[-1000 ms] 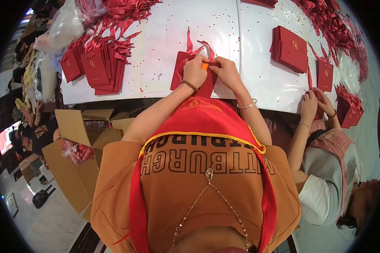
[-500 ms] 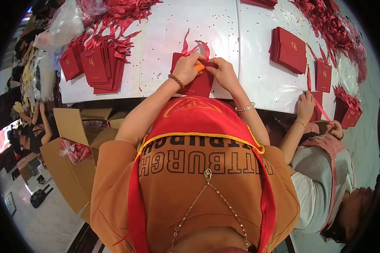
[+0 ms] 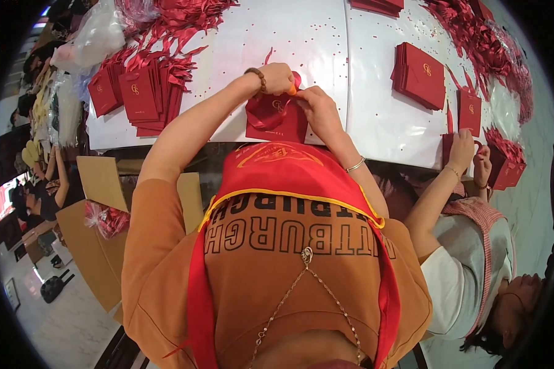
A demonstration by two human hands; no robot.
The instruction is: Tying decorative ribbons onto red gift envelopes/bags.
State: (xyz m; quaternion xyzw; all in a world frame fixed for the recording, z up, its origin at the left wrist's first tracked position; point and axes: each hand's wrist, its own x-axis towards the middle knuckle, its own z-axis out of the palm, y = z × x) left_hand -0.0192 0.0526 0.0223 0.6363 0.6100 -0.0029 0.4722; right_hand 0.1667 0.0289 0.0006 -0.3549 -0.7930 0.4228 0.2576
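Note:
A dark red paper gift bag (image 3: 292, 128) with a gold emblem lies flat in front of me at the table's near edge. Its red ribbon (image 3: 266, 121) curves across the bag's left front. At the bag's top edge my left hand (image 3: 278, 79) is closed, pinching the ribbon. Something small and orange (image 3: 292, 90) shows at its fingertips; I cannot tell exactly what it is. My right hand (image 3: 320, 111) pinches at the same spot from the bag's right corner, its fingertips meeting the left hand's. The ribbon inside the grip is mostly hidden.
Stacked red bags (image 3: 146, 98) with ribbons lie left on the white table (image 3: 228, 74); another stack (image 3: 420, 77) lies right. Ribbon heaps (image 3: 178, 18) fill the far left. A co-worker's hands (image 3: 463, 150) handle a bag at right. An open cardboard box (image 3: 95, 234) stands lower left.
My left hand has moved up and turned over the bag's top, its elbow swinging outward. The ribbon now loops across the bag's front. The co-worker's hands have come closer together.

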